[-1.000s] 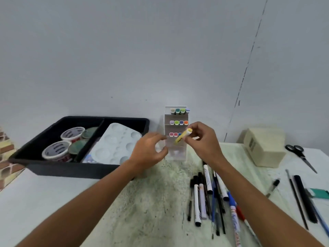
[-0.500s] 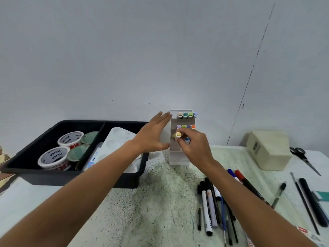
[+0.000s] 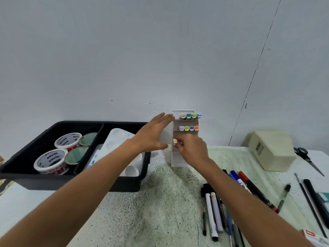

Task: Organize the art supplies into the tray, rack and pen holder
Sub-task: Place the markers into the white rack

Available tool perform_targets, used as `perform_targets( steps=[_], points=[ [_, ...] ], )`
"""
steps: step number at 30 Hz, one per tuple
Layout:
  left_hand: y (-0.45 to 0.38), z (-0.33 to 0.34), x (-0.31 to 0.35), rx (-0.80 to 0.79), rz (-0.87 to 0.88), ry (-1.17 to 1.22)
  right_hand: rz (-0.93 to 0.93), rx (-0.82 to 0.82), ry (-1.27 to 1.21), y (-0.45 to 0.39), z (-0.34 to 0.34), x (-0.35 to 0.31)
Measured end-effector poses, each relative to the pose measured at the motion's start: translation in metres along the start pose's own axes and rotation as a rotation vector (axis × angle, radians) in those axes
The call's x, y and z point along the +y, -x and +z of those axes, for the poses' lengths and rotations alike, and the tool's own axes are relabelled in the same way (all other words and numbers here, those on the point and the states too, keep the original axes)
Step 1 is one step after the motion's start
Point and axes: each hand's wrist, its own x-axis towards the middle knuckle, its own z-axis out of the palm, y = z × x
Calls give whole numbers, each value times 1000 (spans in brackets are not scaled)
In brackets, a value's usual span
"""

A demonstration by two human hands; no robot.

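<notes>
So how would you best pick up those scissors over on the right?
Take the scissors by the black handle loops at the far end, reaching from above. They lie flat on the table, blades pointing toward the person, so the loops give the fingers the safest hold.

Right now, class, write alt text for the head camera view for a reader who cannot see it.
A person's right hand pushes a yellow-capped marker into the third shelf of a white marker rack while the left hand steadies its side. A black tray of paint tubs sits left; loose pens lie right.

Tray (image 3: 89, 183) left of rack (image 3: 178, 162), pens (image 3: 213, 211) before rack, box (image 3: 272, 150) and scissors (image 3: 307, 157) right.
</notes>
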Motion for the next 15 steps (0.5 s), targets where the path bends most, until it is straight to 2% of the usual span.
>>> perform_targets(
  steps=[9, 12, 15],
  points=[
    [-1, 2, -3, 17, 18, 5, 20, -31, 189, -4, 0, -7],
    [0, 2, -1, 19, -10, 64, 2, -14, 145, -1, -2, -5],
    [4, 11, 5, 74, -93, 247, -50, 148, -31, 10, -1, 6]
  ],
)
